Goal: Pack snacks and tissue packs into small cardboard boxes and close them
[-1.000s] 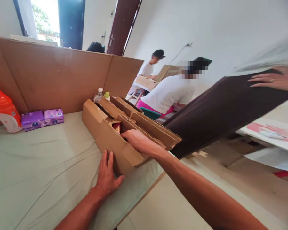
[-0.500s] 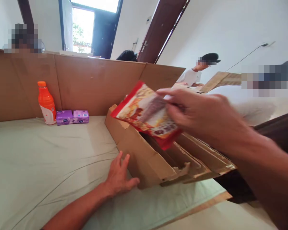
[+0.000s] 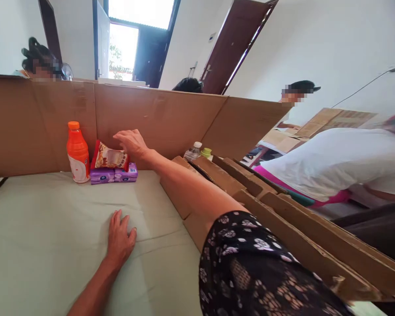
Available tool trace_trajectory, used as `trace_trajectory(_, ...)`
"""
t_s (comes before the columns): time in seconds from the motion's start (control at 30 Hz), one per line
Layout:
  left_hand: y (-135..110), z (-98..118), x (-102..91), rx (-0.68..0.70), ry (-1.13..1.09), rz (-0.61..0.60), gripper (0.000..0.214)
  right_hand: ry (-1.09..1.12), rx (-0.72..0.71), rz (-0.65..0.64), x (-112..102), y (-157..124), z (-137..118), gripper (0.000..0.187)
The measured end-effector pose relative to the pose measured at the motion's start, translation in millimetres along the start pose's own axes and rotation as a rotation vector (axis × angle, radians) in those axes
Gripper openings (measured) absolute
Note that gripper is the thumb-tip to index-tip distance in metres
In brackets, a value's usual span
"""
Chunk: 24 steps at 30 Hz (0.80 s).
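A red and yellow snack packet [image 3: 111, 157] rests on top of two purple tissue packs [image 3: 102, 176], leaning a little. Just above its right end is my right hand [image 3: 131, 142], fingers stretched out and holding nothing; whether it still touches the packet I cannot tell. An orange bottle [image 3: 78, 151] with an orange cap stands upright directly left of the packs. My left hand [image 3: 120, 237] lies on the pale green cloth [image 3: 49, 232] with its fingers spread.
A cardboard wall [image 3: 158, 116] runs along the back. On the right is a cardboard box [image 3: 303, 237] with long dividers; a clear bottle [image 3: 193, 151] and a green-capped container [image 3: 206, 152] show at its far end. A person in a white shirt [image 3: 342, 158] bends over beyond it.
My right hand has carried the snack packet from above the box leftward onto the tissue packs and let it go. My left hand has moved away from the box side. The view has shifted.
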<state>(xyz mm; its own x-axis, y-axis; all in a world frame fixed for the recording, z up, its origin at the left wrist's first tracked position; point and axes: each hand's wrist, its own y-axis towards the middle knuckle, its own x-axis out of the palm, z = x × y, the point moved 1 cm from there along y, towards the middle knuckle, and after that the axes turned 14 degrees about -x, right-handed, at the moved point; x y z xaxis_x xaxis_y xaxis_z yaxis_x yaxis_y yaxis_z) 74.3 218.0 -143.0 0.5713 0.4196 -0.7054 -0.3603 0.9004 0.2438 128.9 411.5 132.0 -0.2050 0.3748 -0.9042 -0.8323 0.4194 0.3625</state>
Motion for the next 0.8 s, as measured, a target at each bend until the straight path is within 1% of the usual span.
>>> trace_trajectory(0.07, 2, 1, 1.0, 0.007, 0.014, 0.007, 0.04, -0.002, 0.018, 0.061, -3, -4, 9, 0.043)
trace_trajectory(0.1, 3, 1, -0.1, 0.015, 0.018, 0.006, 0.039, 0.0, 0.03, 0.098, -7, -14, 14, 0.042)
trace_trajectory(0.17, 7, 0, -4.3, 0.036, 0.017, 0.002, 0.039, 0.013, 0.057, 0.187, -23, -49, 26, 0.04)
trace_trajectory(0.23, 12, 1, -8.9, 0.063, 0.006, 0.001, 0.04, 0.042, 0.093, 0.27, -46, -100, 39, 0.038)
trace_trajectory(0.3, 20, 2, -11.9, 0.094, -0.01, 0.007, 0.043, 0.094, 0.17, 0.359, -74, -163, 53, 0.035)
trace_trajectory(0.37, 28, 5, -14.1, 0.129, -0.023, 0.018, 0.046, 0.163, 0.321, 0.442, -102, -230, 64, 0.03)
trace_trajectory(0.43, 33, 10, -17.7, 0.166, -0.025, 0.035, 0.046, 0.242, 0.523, 0.509, -125, -294, 70, 0.024)
trace_trajectory(0.5, 31, 19, -23.4, 0.209, -0.018, 0.056, 0.047, 0.346, 0.694, 0.539, -138, -343, 73, 0.02)
trace_trajectory(0.53, 29, 26, -26.5, 0.235, -0.013, 0.066, 0.047, 0.401, 0.745, 0.535, -140, -360, 73, 0.019)
trace_trajectory(0.57, 26, 36, -29.4, 0.266, -0.007, 0.075, 0.047, 0.454, 0.769, 0.511, -141, -371, 72, 0.02)
trace_trajectory(0.6, 24, 50, -31.8, 0.301, -0.001, 0.08, 0.047, 0.498, 0.76, 0.46, -139, -374, 71, 0.023)
trace_trajectory(0.63, 23, 67, -33.2, 0.343, 0.003, 0.08, 0.047, 0.516, 0.725, 0.383, -136, -372, 69, 0.025)
trace_trajectory(0.67, 23, 87, -33.6, 0.392, 0.006, 0.074, 0.046, 0.5, 0.668, 0.265, -133, -364, 67, 0.029)
trace_trajectory(0.73, 31, 133, -31.0, 0.505, 0.008, 0.043, 0.047, 0.42, 0.531, -0.024, -123, -340, 62, 0.035)
trace_trajectory(0.77, 38, 159, -28.1, 0.563, 0.008, 0.021, 0.05, 0.38, 0.474, -0.16, -117, -326, 60, 0.036)
trace_trajectory(0.8, 47, 184, -24.0, 0.617, 0.01, -0.004, 0.054, 0.351, 0.436, -0.27, -112, -313, 59, 0.037)
